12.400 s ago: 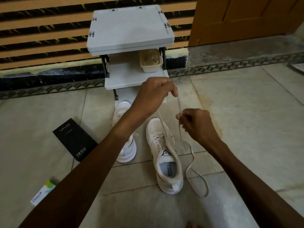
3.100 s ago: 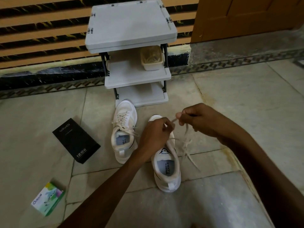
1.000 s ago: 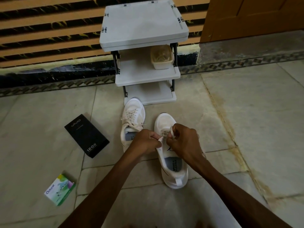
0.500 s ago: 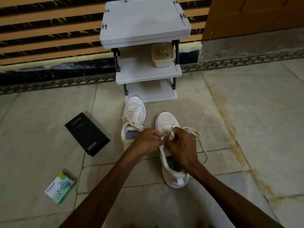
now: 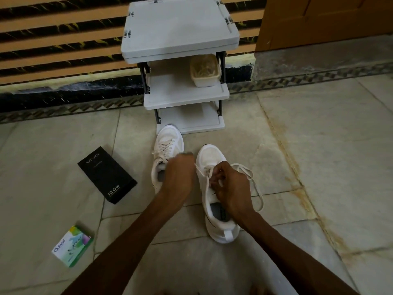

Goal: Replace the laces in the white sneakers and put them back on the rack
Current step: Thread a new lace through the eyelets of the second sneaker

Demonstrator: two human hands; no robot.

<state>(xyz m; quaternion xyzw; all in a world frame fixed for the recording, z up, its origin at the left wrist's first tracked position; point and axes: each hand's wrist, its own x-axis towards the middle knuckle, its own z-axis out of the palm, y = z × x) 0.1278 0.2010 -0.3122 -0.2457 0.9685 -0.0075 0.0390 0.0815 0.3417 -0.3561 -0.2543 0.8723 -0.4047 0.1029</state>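
White mesh and cream cord at the middle of the view. Right sneaker [image 5: 209,156] pointing toe toward 12 o'clock, heel toward 6, standing on the floor [image 5: 319,145] just short of the rack [image 5: 180,28] at 12. Left sneaker [image 5: 169,143] close beside it at 11 o'clock, already laced. Right hand [image 5: 231,188] curled over the tongue, pinching the lace [image 5: 242,166] near the top eyelets, with a slack loop spilling toward 3 o'clock onto the tiles. Left hand [image 5: 178,177] clenched and motion-blurred, out toward 10 o'clock, seemingly gripping the other lace end, taut between the two fists. Judged as tightening the knot; racking not yet done.

Possible trouble: pulling harder on one side, dragging a bow loop straight through and undoing the tie, or leaving uneven tails. Tipping the light shoe sideways, steadied only by the right hand. Snagging the trailing loop when lifting toward the rack. Plastic tub [image 5: 205,71] at 1 o'clock on the middle tier, black box [image 5: 106,174] at 9, green carton [image 5: 72,245] at 8, all well apart.
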